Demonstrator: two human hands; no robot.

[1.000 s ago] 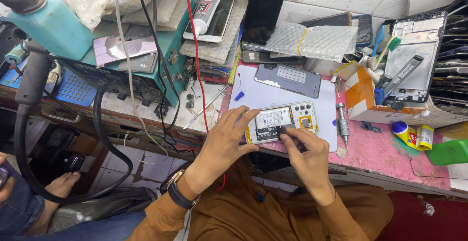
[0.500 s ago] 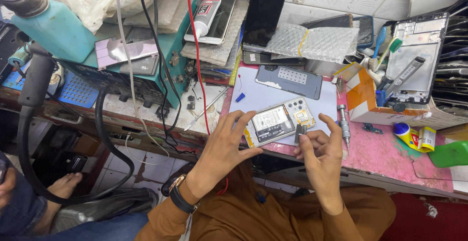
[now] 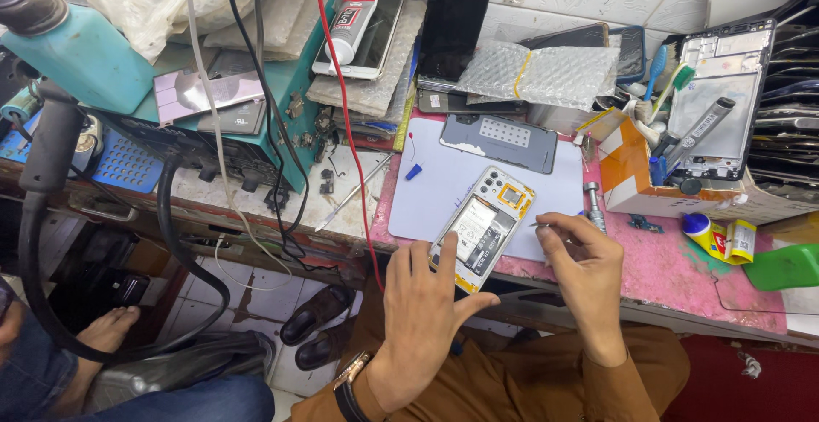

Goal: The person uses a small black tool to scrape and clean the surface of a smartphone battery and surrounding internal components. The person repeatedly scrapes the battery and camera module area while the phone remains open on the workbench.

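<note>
The opened phone (image 3: 483,228) lay back-off at the white mat's (image 3: 435,200) near edge; left hand (image 3: 422,302) steadied it, fingers spread, right hand (image 3: 580,256) pinched a small tool (image 3: 541,225); reassembly remained.

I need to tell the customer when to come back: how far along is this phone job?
Done: the opened phone lies with its insides exposed, and a grey back cover lies apart on the mat. In hand: the left hand steadies it, the right hand pinches a thin metal tool. Left: the cover is not refitted.
</note>
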